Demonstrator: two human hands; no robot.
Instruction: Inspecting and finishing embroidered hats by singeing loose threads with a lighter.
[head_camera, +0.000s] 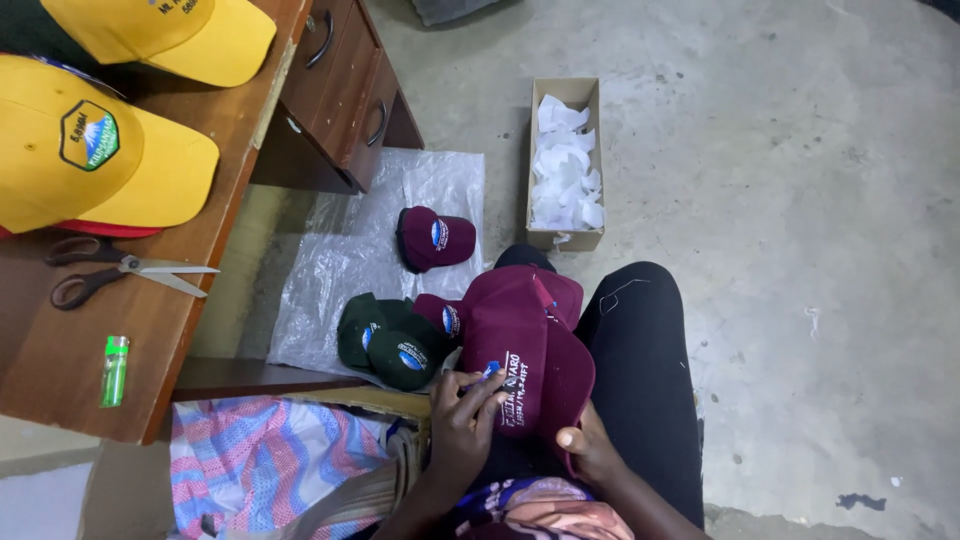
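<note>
**Head view: maroon cap held on the lap, both hands engaged**

- Maroon fabric baseball cap with white embroidered lettering (528, 370): lies across the person's lap, just above black trouser legs; its long axis runs from the lower edge near the body up and away toward the crown. It sits between the two hands, touching both.
- Left hand (468, 415): rests on the cap's left side panel, the grip pressed together, fingertips pinching what looks like a small blue object (490, 371) against the lettering; what that object is cannot be told.
- Right hand (590, 452): under the cap's lower edge, thumb showing, the grip closed on the fabric; the fingers are hidden beneath. The left is the nearer to the embroidery.
- Clear plastic sheet (340, 250) on the grey concrete floor: carries a second maroon cap (435, 238) and two dark green caps (385, 340), near the lap.
- Narrow cardboard box of white paper pieces (565, 165): on the floor, beyond the knees.
- Brown wooden surface (60, 350), left: two yellow caps (90, 150), black-handled scissors (120, 270), green lighter (115, 370).
- Striped pink-and-blue cloth (260, 460): below the surface.
</note>
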